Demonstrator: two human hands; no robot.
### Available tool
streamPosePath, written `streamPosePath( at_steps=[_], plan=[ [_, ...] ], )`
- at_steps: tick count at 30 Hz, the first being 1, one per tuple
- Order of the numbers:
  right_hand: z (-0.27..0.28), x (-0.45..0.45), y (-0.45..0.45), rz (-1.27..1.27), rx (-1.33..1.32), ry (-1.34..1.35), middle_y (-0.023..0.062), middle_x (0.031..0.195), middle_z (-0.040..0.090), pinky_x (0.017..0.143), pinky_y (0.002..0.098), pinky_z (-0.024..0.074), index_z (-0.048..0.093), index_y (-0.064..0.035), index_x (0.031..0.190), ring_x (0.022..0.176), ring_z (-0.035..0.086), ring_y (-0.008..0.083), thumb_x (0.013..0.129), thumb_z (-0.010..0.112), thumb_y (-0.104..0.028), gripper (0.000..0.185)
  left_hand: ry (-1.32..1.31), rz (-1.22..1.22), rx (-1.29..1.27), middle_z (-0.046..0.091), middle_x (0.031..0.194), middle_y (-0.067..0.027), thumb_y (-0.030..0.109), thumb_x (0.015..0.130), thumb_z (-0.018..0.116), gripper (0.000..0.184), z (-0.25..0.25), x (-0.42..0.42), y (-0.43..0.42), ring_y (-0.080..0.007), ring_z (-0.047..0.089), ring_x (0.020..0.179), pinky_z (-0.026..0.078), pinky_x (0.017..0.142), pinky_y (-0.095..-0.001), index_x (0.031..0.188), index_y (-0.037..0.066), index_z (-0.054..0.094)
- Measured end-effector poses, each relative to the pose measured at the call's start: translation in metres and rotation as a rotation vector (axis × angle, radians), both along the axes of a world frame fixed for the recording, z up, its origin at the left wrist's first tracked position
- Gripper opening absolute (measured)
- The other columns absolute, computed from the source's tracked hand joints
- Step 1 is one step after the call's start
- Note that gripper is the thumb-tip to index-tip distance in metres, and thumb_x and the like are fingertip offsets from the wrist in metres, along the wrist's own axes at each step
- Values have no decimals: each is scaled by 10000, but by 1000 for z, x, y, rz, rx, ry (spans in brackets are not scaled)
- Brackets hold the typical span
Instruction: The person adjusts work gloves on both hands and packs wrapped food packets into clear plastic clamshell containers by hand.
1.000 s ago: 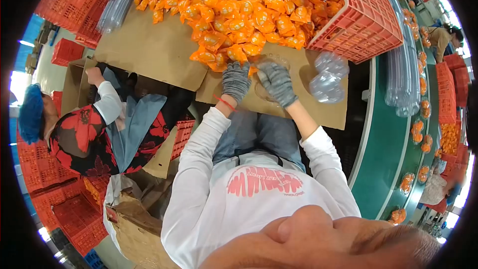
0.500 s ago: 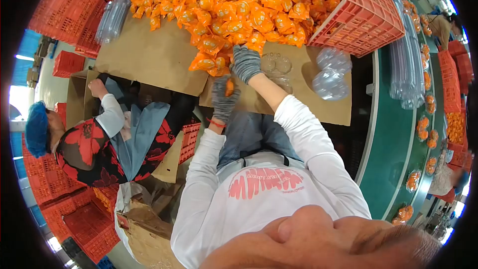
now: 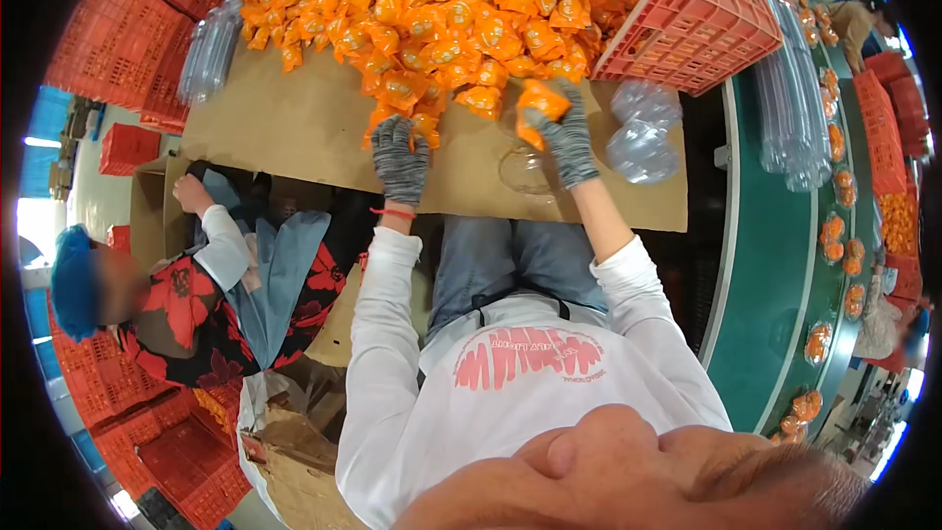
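My right hand (image 3: 571,142), in a grey striped knit glove, is closed on a fruit in an orange wrapper (image 3: 540,110). It is raised just above a clear plastic clamshell (image 3: 527,172) on the cardboard. At the near edge of a big heap of orange-wrapped fruits (image 3: 442,25), my left hand (image 3: 400,162), gloved alike, has its fingers curled over a wrapped fruit (image 3: 422,141). The glove covers most of that fruit. More clear clamshells (image 3: 645,132) lie right of my right hand.
A red plastic crate (image 3: 692,20) lies tipped at the heap's right. Beyond it, a green conveyor (image 3: 756,314) carries packed fruit, with stacked clear containers (image 3: 793,108) alongside. A person in a blue cap (image 3: 77,280) works at my left, beside stacked red crates (image 3: 118,49).
My hands have moved apart. The right went from the heap's edge to the right and now holds up a wrapped fruit; the left went from near my lap up to the heap's edge.
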State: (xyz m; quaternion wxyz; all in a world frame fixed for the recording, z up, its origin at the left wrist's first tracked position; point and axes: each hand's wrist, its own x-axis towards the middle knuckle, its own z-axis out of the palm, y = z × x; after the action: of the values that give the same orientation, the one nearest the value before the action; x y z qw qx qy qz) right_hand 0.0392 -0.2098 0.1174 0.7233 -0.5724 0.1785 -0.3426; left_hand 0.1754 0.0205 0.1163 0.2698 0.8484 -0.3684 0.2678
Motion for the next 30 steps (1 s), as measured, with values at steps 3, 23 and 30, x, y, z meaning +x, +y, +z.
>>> streamPosePath(
  at_steps=[3, 23, 30],
  plan=[
    [3, -34, -34, -133, 134, 4, 82, 1174, 465, 876, 314, 473, 331, -71, 1286, 1019, 517, 191, 713, 735, -51, 701, -31, 0, -88, 537, 1061, -142, 63, 670, 653, 292, -36, 23, 9, -325, 505, 1019, 416, 902, -426, 946, 62, 557],
    [-16, -31, -17, -158, -676, 421, 129, 979, 587, 769, 341, 485, 554, -59, 1066, 856, 598, 284, 702, 715, -236, 436, 218, -278, -516, 517, 1025, -118, 95, 816, 605, 200, 21, -67, -117, -277, 498, 970, 402, 872, -357, 981, 40, 507],
    [-17, -32, -22, -83, -748, 421, 144, 1044, 595, 797, 365, 478, 539, -50, 1117, 918, 590, 309, 692, 718, -227, 494, 384, -403, -215, 538, 1023, -128, 82, 761, 636, 354, -36, -54, -153, -278, 526, 948, 425, 867, -362, 1071, 0, 487]
  ],
)
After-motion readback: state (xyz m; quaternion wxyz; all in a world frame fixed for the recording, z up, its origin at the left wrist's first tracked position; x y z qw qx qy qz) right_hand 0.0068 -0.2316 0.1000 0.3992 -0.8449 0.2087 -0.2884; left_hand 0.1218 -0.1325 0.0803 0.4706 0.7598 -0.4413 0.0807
